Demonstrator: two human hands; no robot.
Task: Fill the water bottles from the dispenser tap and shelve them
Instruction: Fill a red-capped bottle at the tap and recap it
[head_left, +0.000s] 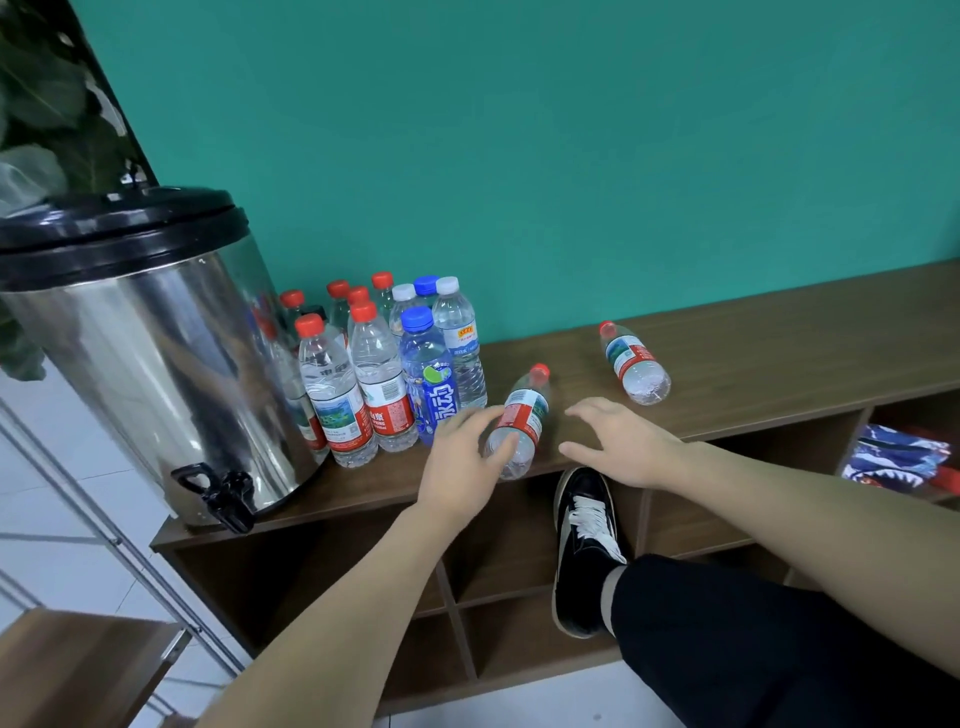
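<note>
My left hand is curled around the lower end of a lying bottle, thumb over the clear base and fingers on its far left side, gripping it so I can lift it off the tabletop. The bottle lies on its side with its red cap pointing far, toward the wall, and it looks empty, which I judge is why I am taking it first. My right hand hovers just right of that bottle with the fingers spread and holding nothing, probably ready to steady it or twist the cap. Further right, well apart, a second bottle also lies on its side, cap far. To the left stands a cluster of upright bottles, red, blue and white caps, packed against the wall beside the steel dispenser. Its black tap overhangs the near edge, leaving room to hold a bottle under it. Below the tabletop are open shelf compartments, where I expect filled bottles to go; my shoe rests against one.
</note>
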